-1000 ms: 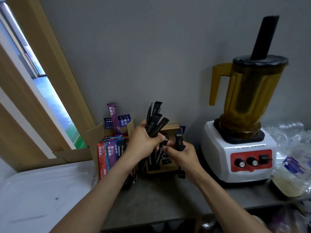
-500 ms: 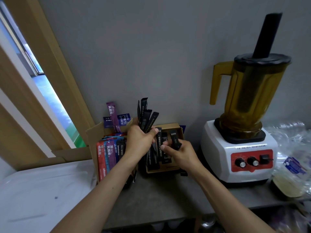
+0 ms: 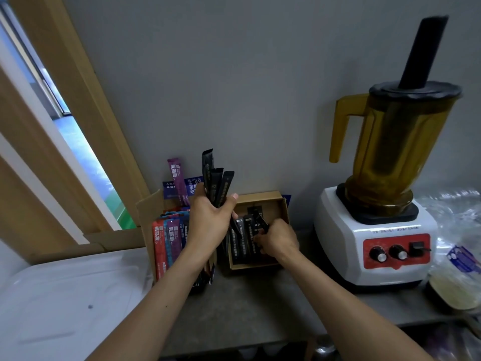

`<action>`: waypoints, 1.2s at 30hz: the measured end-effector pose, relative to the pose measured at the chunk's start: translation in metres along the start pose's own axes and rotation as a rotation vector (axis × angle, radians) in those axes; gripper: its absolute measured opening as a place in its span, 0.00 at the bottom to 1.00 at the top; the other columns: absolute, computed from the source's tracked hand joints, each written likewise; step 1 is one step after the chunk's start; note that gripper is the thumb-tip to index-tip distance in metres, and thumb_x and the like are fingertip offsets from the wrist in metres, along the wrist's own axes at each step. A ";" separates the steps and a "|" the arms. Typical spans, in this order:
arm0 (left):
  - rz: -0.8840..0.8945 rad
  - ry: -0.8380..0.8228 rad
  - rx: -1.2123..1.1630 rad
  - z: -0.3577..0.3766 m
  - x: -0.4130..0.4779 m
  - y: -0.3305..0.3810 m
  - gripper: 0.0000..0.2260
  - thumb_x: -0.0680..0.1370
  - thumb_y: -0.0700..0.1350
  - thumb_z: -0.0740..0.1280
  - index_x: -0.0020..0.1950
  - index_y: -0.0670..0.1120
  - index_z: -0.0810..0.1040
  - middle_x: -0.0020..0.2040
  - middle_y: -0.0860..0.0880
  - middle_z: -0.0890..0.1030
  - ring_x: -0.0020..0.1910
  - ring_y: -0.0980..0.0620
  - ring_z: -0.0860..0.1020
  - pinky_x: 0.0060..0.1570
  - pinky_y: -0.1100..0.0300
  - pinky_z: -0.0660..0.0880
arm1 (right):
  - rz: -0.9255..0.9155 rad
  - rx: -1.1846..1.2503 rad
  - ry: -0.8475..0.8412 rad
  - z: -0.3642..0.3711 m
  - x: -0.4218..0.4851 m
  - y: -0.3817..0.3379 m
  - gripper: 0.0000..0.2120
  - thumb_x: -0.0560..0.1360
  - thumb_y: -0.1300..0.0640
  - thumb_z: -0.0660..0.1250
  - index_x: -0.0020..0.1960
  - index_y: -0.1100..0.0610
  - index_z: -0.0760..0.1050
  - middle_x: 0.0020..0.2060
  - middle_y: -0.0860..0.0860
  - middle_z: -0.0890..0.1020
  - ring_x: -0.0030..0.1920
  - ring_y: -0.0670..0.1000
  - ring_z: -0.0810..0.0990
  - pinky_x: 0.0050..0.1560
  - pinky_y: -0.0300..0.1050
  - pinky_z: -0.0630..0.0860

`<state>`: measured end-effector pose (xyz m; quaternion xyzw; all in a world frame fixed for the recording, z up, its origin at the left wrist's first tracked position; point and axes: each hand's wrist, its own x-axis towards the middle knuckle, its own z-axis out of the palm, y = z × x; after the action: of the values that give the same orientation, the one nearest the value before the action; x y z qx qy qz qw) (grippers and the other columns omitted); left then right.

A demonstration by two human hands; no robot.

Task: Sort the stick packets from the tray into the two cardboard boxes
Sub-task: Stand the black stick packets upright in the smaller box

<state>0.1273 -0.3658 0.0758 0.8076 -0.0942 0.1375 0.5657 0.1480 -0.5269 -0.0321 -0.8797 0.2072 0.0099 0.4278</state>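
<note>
Packets (image 3: 216, 185) gripped upright in left hand (image 3: 209, 220), right hand (image 3: 278, 239) (pinching one) in box (image 3: 284, 207).

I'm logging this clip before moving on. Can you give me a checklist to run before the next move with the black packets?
1. Left hand grips bundle of black stick packets upright: ok.
2. Right hand pinches one black packet inside the small brown cardboard box: ok.
3. Small box shows only black packets: ok.
4. Tall open cardboard box holds red, purple and blue packets: ok.
5. White-based blender apart from right arm: ok.
6. Packets left on white tray: cannot tell, frame cuts it off.
</note>
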 end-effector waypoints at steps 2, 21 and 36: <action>0.002 -0.002 0.014 0.001 -0.002 0.000 0.05 0.80 0.47 0.72 0.48 0.50 0.77 0.32 0.48 0.84 0.35 0.55 0.84 0.44 0.57 0.79 | 0.008 -0.028 -0.002 0.001 -0.004 0.000 0.09 0.75 0.49 0.75 0.50 0.50 0.77 0.42 0.49 0.85 0.41 0.49 0.86 0.47 0.51 0.85; -0.045 -0.208 0.131 0.014 0.006 0.007 0.13 0.74 0.45 0.78 0.54 0.50 0.79 0.44 0.53 0.84 0.39 0.60 0.84 0.46 0.57 0.83 | -0.307 0.570 -0.589 -0.054 -0.066 -0.011 0.08 0.75 0.59 0.74 0.39 0.51 0.79 0.36 0.56 0.79 0.31 0.48 0.71 0.40 0.46 0.71; -0.062 -0.270 0.348 0.019 0.017 0.009 0.17 0.74 0.45 0.77 0.57 0.53 0.73 0.46 0.52 0.84 0.41 0.51 0.85 0.47 0.48 0.84 | -0.443 0.313 -0.158 -0.055 -0.056 0.016 0.12 0.80 0.47 0.70 0.59 0.51 0.83 0.50 0.46 0.86 0.49 0.42 0.85 0.48 0.42 0.84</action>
<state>0.1434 -0.3870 0.0828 0.9066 -0.1188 0.0248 0.4041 0.0823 -0.5577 0.0014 -0.8234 -0.0253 -0.0474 0.5649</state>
